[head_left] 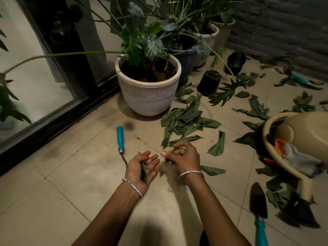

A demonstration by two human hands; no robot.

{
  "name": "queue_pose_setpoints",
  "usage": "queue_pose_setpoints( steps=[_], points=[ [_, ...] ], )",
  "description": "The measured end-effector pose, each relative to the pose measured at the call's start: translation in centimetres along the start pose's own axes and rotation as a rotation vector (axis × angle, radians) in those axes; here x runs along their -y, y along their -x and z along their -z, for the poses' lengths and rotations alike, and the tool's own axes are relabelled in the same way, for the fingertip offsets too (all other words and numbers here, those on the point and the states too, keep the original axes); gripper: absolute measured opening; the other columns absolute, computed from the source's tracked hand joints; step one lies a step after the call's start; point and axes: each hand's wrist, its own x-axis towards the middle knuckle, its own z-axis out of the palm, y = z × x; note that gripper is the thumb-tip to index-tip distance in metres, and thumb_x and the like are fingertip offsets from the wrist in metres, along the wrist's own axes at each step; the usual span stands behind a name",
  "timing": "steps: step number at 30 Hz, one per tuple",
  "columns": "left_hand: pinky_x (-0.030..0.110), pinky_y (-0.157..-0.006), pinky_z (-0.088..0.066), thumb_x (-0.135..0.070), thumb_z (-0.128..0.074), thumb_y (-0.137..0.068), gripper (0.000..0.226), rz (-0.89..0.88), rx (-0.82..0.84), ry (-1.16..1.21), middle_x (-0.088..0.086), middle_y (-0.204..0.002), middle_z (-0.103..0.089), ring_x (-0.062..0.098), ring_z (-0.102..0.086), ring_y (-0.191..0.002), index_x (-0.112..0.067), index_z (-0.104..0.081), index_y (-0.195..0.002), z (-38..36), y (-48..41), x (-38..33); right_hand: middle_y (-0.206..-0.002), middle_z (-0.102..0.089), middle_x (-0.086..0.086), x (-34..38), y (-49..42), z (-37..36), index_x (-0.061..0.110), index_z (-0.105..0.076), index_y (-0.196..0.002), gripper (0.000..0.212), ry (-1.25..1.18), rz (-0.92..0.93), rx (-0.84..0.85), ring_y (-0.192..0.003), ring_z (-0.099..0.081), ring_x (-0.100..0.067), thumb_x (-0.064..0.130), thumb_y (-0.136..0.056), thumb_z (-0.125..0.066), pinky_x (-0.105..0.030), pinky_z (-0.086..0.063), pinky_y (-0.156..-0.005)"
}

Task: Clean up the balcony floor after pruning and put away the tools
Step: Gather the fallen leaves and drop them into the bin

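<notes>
- Green cut leaves (184,121) litter the tiled floor (71,174), thickest from its middle out to its right edge, just beyond both hands.
- Left hand (142,170) is turned palm up, its fingers (152,161) straight and slightly spread. A dark leaf piece (143,172) lies along the palm behind the fingertips, not pinched.
- Right hand (183,157) is knuckles up, its fingers (179,151) curled round a small leaf scrap (176,148) that shows green between them. Its thumb points at the left hand, near but apart.
- A teal-handled tool (120,137) lies on the floor just beside the left hand, on the glass-door side; its metal end is hidden behind that hand.
- A trowel (258,201) with a teal handle lies near the right forearm, by a beige tub (269,150) at the floor's right edge.
- A white pot (148,93) stands beyond the leaves.
</notes>
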Motion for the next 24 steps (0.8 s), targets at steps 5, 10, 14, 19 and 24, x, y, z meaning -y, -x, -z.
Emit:
queue_pose_setpoints(
  steps=[5,10,14,19,24],
  points=[
    [0.047,-0.077,-0.057,-0.010,-0.043,-0.092,0.034,0.052,0.164,0.173,0.021,-0.110,-0.069,0.034,-0.071,-0.086,-0.012,-0.058,-0.122,-0.4,-1.0,-0.3,-0.073,-0.068,0.003,2.2,1.3,-1.3,0.015,-0.068,-0.099,0.040,0.125,0.066,0.232,-0.063,-0.065,-0.004,0.030,-0.068,-0.089,-0.015,-0.049,-0.054],
    [0.032,-0.066,-0.055,-0.011,-0.041,-0.089,0.039,0.060,0.197,0.102,0.013,-0.093,-0.068,0.023,-0.065,-0.070,-0.009,-0.061,-0.123,0.5,-2.1,-0.4,-0.084,-0.070,0.003,1.0,-1.5,-0.7,0.024,-0.068,-0.097,0.025,0.074,0.091,0.026,-0.076,-0.069,-0.012,0.041,-0.081,-0.076,-0.035,-0.060,-0.071],
    [0.027,-0.058,-0.047,-0.007,-0.044,-0.082,0.040,0.004,0.182,0.001,0.006,-0.077,-0.055,0.016,-0.051,-0.061,-0.011,-0.065,-0.116,1.0,-2.6,-1.2,-0.103,-0.066,-0.006,-2.0,-5.8,2.4,0.020,-0.067,-0.101,0.014,0.470,0.201,-0.201,-0.097,-0.062,-0.027,0.015,-0.090,-0.061,-0.035,-0.050,-0.083],
    [0.021,-0.048,-0.039,-0.006,-0.042,-0.085,0.027,-0.031,0.137,-0.063,0.002,-0.065,-0.044,0.013,-0.041,-0.052,-0.011,-0.062,-0.102,0.7,-2.4,-1.2,-0.156,-0.027,-0.007,-4.3,-7.8,3.6,0.036,-0.035,-0.148,0.064,0.904,0.155,0.058,-0.136,-0.029,-0.035,0.012,-0.092,-0.054,-0.052,-0.036,-0.106],
    [0.016,-0.039,-0.032,-0.005,-0.039,-0.091,0.023,-0.050,0.079,-0.107,-0.002,-0.055,-0.036,0.009,-0.035,-0.041,-0.012,-0.060,-0.096,1.0,-2.3,-1.0,-0.129,-0.052,-0.007,-4.7,-7.7,3.5,0.029,-0.057,-0.130,0.044,1.006,0.175,-0.073,-0.117,-0.043,-0.031,0.010,-0.090,-0.056,-0.042,-0.042,-0.092]
  ],
)
